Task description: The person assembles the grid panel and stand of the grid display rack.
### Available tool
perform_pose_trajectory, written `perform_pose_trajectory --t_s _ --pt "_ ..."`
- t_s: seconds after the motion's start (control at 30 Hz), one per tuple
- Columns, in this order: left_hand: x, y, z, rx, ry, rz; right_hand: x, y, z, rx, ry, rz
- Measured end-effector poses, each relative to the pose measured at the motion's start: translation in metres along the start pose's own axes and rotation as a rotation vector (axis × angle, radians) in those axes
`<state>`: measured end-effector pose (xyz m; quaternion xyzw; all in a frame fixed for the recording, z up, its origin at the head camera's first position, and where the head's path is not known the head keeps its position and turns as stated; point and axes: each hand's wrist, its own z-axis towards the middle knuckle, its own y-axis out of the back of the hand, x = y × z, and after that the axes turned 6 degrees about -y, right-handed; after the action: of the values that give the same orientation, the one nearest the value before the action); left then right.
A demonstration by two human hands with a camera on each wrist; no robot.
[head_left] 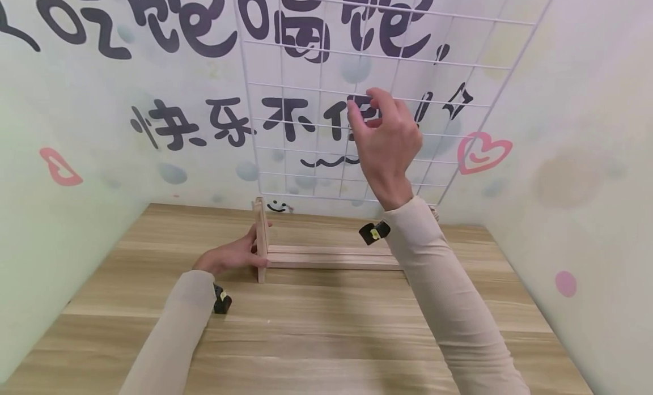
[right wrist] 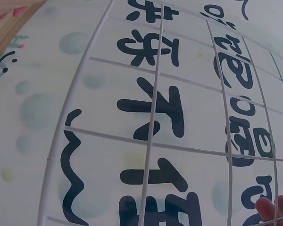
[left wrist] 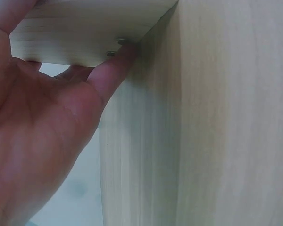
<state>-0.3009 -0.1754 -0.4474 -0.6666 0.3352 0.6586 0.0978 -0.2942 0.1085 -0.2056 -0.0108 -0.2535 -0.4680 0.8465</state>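
Note:
A wooden stand lies on the table, with a left upright board (head_left: 261,228) and long bars (head_left: 331,261) running to the right. My left hand (head_left: 232,255) grips the upright near its foot, thumb in front and fingers behind. In the left wrist view, the thumb (left wrist: 111,75) lies by two small metal fasteners (left wrist: 117,48). A white wire grid panel (head_left: 301,90) stands tall behind the bars. My right hand (head_left: 388,131) pinches its wires at mid-height; in the right wrist view, fingertips (right wrist: 273,208) show at a wire. The right arm hides the stand's right end.
Black lettering (head_left: 176,126) and pastel dots cover the white back wall, seen through the grid. Side walls (head_left: 586,213) enclose the wood-grain table (head_left: 306,338) left and right. A small black device (head_left: 374,233) sits on each wrist.

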Motion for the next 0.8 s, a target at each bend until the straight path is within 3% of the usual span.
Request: perform_pose_trajectory --t_s 0.33,0.57,0.8 --pt "0.0019 -0.0012 -0.0011 0.011 -0.03 -0.007 -0.0003 -0.0043 -0.0027 0.016 0.02 0.004" --pt "0.0025 -0.0052 -0.0065 0.009 -0.013 -0.002 -0.0025 -0.0058 -0.0086 0.02 0.04 -0.017" --pt "0.0007 -0.0046 -0.0052 0.002 -0.046 0.006 -0.0038 -0.005 -0.0079 0.0 0.029 -0.009"
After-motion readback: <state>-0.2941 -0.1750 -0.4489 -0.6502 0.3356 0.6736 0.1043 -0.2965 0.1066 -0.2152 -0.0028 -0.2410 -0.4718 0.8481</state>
